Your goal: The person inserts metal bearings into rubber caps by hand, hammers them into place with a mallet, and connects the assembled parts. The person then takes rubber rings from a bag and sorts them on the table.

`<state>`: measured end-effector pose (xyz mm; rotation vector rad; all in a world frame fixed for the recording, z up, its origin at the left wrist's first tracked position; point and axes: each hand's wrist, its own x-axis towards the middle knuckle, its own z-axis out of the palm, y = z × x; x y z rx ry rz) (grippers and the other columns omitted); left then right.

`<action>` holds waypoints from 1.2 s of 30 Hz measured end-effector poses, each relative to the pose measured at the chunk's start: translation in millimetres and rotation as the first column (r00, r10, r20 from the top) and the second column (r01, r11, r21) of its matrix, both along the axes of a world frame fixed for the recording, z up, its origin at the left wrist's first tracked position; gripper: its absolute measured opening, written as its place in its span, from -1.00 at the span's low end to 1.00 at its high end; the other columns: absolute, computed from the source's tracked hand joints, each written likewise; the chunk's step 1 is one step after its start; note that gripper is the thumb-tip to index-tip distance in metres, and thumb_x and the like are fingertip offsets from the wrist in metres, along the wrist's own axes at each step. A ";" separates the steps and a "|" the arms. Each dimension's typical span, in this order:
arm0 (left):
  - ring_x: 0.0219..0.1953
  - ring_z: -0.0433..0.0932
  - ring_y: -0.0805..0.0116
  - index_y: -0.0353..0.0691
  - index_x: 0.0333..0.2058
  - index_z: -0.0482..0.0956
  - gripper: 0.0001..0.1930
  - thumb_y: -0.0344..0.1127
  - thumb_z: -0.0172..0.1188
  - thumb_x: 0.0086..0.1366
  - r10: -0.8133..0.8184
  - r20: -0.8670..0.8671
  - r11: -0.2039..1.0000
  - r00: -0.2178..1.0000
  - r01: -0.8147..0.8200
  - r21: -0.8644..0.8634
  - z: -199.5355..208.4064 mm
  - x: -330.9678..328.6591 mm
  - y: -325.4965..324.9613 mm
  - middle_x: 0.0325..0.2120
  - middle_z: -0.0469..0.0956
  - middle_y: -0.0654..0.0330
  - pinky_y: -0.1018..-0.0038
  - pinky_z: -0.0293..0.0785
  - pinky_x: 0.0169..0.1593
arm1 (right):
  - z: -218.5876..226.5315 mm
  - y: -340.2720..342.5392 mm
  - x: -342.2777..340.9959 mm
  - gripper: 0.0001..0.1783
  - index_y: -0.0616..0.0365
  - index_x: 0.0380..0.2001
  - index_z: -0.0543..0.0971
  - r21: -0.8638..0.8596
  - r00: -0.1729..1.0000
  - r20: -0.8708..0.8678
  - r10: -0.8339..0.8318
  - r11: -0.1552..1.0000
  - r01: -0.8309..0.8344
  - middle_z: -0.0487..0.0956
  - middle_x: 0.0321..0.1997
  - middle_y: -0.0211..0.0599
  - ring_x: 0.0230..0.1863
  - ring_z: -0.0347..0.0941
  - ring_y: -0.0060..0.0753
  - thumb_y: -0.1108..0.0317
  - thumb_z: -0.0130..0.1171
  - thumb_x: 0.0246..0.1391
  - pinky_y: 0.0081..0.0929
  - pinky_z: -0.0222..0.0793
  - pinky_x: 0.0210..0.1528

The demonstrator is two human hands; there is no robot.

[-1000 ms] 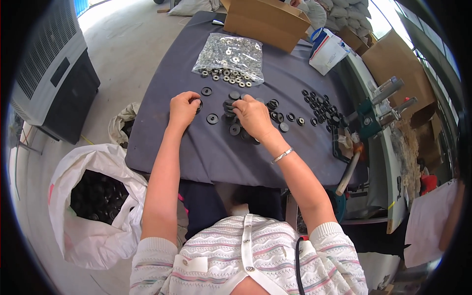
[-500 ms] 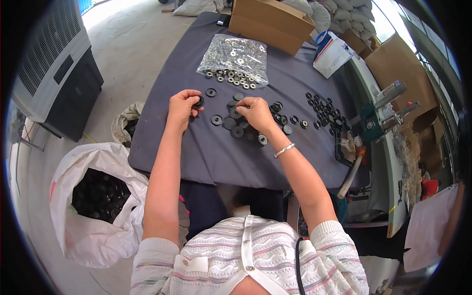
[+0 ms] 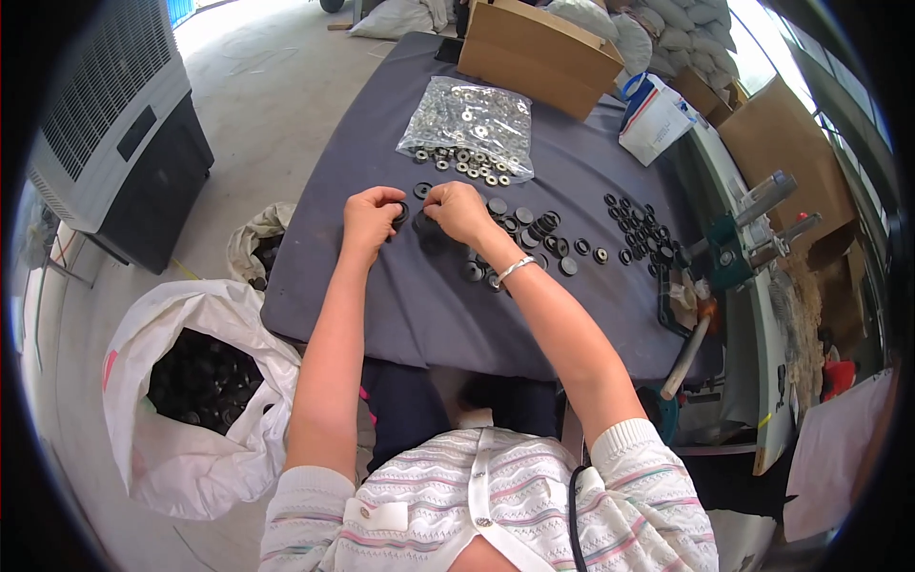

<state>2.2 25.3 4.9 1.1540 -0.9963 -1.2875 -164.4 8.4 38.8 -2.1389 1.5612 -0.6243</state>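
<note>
My left hand [image 3: 370,225] pinches a black ring-shaped part [image 3: 400,215] between thumb and fingers, just above the cloth-covered table. Close beside it, my right hand [image 3: 457,212] is closed with its fingertips pointing toward the left hand, on what looks like a black disc [image 3: 430,232]; the fingers partly cover it. A single black ring [image 3: 422,191] lies just beyond both hands. To the right of my right hand spreads a loose pile of black discs [image 3: 523,215], partly hidden under the wrist.
Metal rings spill from a clear plastic bag [image 3: 469,119] behind the hands. More black rings [image 3: 637,224] cluster at right, near a green hand press [image 3: 729,255]. A cardboard box [image 3: 538,57] stands at the back. White sack [image 3: 205,419] of black parts sits on the floor left.
My right hand has moved left from the disc pile to beside my left hand. The left hand keeps its black ring. The whole view has shifted slightly.
</note>
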 end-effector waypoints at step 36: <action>-0.60 0.47 0.34 -0.37 -0.34 0.50 -0.86 -0.53 0.01 0.11 0.139 -0.573 0.990 0.807 -0.120 0.071 -0.5 18.3 -8.6 -0.54 0.43 0.14 0.56 0.20 -0.65 | 21.1 19.6 -12.9 -0.74 0.32 -0.29 0.56 -0.100 1.000 -0.024 0.019 0.995 -0.021 0.60 -0.42 -0.09 -0.38 0.55 -0.27 0.44 0.25 -0.10 -0.41 0.42 -0.29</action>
